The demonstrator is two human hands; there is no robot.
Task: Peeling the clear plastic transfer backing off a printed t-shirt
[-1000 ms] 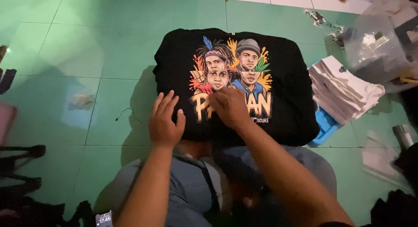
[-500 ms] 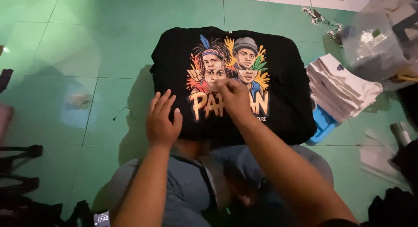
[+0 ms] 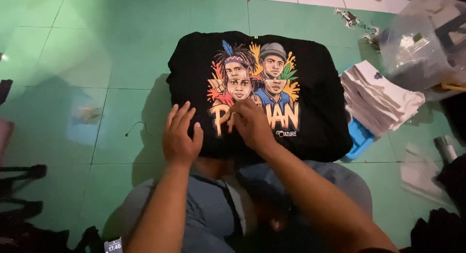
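so the folded black cotton tee with the colourful face print point(image 3: 296, 88) lies mid-frame on the green tile floor point(image 3: 97, 49), long axis left-right, both hands flat on its near edge, left hand point(image 3: 180, 135) fingers spread, right hand point(image 3: 251, 124) loosely curled, gripping nothing

One folded black T-shirt point(image 3: 310, 112), two hands, one stack of white papers point(image 3: 381, 97), one clear plastic bag point(image 3: 422, 44).

A home packing spot: green tiled floor point(image 3: 121, 49), stacked white paper sheets point(image 3: 381, 97), clear plastic bags point(image 3: 422, 44).
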